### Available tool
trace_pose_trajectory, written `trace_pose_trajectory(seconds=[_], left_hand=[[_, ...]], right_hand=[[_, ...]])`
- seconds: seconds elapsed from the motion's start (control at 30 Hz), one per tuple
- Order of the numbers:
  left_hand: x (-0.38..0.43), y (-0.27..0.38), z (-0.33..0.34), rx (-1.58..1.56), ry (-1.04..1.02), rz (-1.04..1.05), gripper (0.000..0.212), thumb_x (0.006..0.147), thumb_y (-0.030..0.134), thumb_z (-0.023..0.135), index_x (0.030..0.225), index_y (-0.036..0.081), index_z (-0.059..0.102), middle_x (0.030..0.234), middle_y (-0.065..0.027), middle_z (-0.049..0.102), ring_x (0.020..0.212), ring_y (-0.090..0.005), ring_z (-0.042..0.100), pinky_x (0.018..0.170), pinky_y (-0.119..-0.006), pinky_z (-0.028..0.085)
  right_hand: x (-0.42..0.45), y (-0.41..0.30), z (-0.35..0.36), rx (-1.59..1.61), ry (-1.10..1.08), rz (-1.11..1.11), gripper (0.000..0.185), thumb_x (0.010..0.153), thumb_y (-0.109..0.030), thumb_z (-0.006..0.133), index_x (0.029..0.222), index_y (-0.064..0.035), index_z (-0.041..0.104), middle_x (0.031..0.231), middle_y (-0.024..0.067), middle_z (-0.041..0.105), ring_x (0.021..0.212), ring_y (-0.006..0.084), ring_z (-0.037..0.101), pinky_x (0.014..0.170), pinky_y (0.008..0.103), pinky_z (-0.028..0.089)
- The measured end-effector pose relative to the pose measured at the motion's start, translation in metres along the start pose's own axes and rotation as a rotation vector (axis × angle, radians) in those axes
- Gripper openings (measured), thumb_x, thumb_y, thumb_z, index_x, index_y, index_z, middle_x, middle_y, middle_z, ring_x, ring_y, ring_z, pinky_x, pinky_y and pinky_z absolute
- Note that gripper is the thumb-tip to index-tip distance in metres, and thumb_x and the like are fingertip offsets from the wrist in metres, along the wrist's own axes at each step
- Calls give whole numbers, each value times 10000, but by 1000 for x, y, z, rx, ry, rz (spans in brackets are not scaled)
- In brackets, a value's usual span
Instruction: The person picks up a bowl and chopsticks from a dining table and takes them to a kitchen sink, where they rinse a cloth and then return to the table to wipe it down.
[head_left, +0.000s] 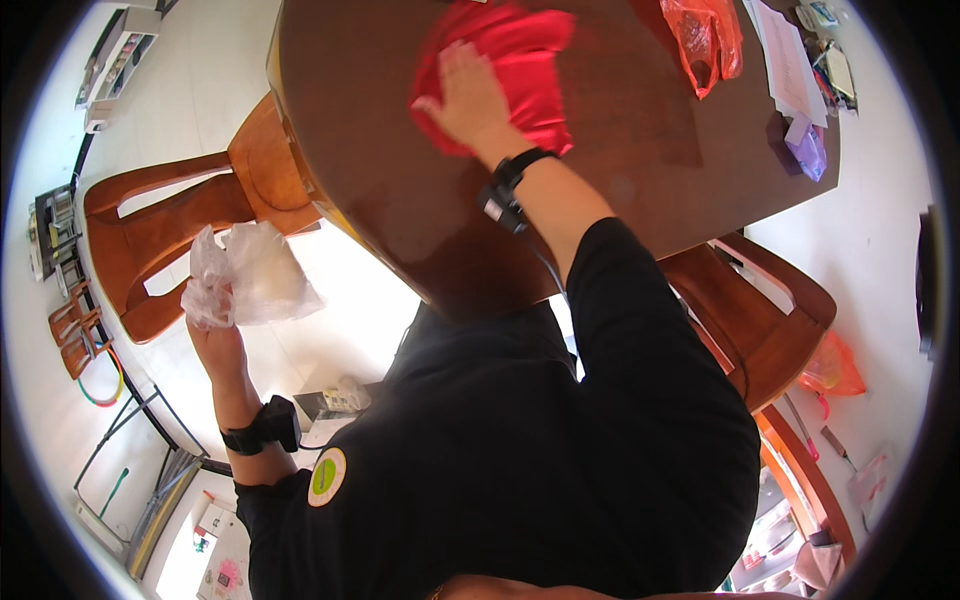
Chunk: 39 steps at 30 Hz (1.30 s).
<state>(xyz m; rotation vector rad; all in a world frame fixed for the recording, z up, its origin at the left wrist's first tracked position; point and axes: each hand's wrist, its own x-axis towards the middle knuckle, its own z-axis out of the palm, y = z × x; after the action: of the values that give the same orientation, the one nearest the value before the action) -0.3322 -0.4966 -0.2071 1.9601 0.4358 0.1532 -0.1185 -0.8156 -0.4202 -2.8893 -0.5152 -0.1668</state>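
Observation:
My right hand (471, 97) lies flat, palm down, on a red cloth (531, 67) spread over the brown tabletop (420, 202). Its thumb stands out to the side, and soft folds run through the cloth to its right. Off the table's left side, my left hand (212, 341) grips the gathered neck of a translucent plastic bag (274, 277). Something pale shows through the bag, too vague to name. The bag's plastic partly covers the left fingers. Both wrists wear black straps with small devices.
Wooden chairs stand at the table's left (180, 202) and right (750, 315). On the table's right side are a red plastic bag (705, 37), paper sheets (784, 64) and a purple packet (808, 154). An orange-red bag (832, 364) lies beyond the right chair.

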Motion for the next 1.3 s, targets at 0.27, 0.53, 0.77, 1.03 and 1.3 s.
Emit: trace_pose_trajectory(seconds=[0.27,0.53,0.77,1.03,1.3], left_hand=[[37,-5,21,13,-210,130,275,894,90,554,1137,-36,561,1069,-70,607,988,-134,543,883,-263,406],[44,-7,28,-64,-302,73,301,893,50,564,1172,-59,538,1124,-94,597,1027,-153,543,918,-270,396],[48,3,75,-139,-408,147,302,905,127,562,1156,-38,529,1056,-67,590,959,-127,559,835,-268,462],[34,29,143,-122,-607,149,216,896,31,516,1101,-31,540,1026,-51,574,955,-125,523,854,-242,404],[17,24,194,-31,-486,91,299,898,49,549,1179,-49,525,1115,-77,580,1013,-147,538,915,-269,397]], right_hand=[[-169,-92,-7,444,-265,-717,787,855,-536,511,1399,0,322,1487,161,262,1383,289,236,1139,411,171],[-136,65,-60,83,-322,-8,742,856,-449,547,1389,14,319,1489,183,242,1384,326,218,1136,434,169],[-163,14,-51,171,-233,50,875,842,-584,472,1422,28,239,1493,209,213,1401,337,156,1148,424,117],[-220,92,-72,229,-270,-292,789,874,-571,452,1433,-47,263,1501,155,220,1397,298,187,1143,434,146],[-207,275,-103,57,-48,215,759,860,-514,503,1397,-12,315,1451,195,304,1356,338,264,1114,442,209]])
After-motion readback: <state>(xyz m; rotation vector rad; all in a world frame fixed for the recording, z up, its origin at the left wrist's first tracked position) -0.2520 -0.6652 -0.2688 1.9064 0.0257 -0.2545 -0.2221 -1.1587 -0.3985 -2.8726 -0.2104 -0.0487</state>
